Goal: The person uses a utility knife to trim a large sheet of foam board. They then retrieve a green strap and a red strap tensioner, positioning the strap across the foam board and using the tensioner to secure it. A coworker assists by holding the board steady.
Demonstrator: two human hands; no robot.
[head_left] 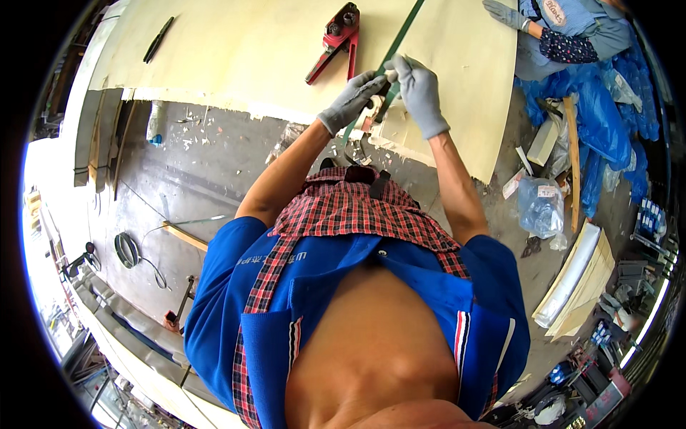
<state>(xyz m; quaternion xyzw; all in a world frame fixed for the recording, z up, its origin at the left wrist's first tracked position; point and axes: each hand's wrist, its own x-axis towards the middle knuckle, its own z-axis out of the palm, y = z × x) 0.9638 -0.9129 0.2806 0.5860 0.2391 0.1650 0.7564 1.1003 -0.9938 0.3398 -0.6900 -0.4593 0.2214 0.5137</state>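
Observation:
A long green strapping band (404,30) runs across the pale wooden sheet (236,57) and down over its near edge. Both my hands wear grey gloves. My left hand (353,104) is closed on the band near the sheet's edge. Just to the right, my right hand (419,94) pinches the band between thumb and fingers. Below and between the hands, a small tan and reddish piece (371,113) shows at the edge, partly hidden by the left glove. Beyond my left hand, a red strapping tool (341,37) with a long handle lies on the sheet.
A slim black tool (158,39) lies at the sheet's far left. At the far right, a co-worker's gloved hand (506,14) rests at the sheet's edge. Blue plastic sheeting (600,118) and a wooden batten (573,161) lie on the right. A coil of strap (126,250) is on the left floor.

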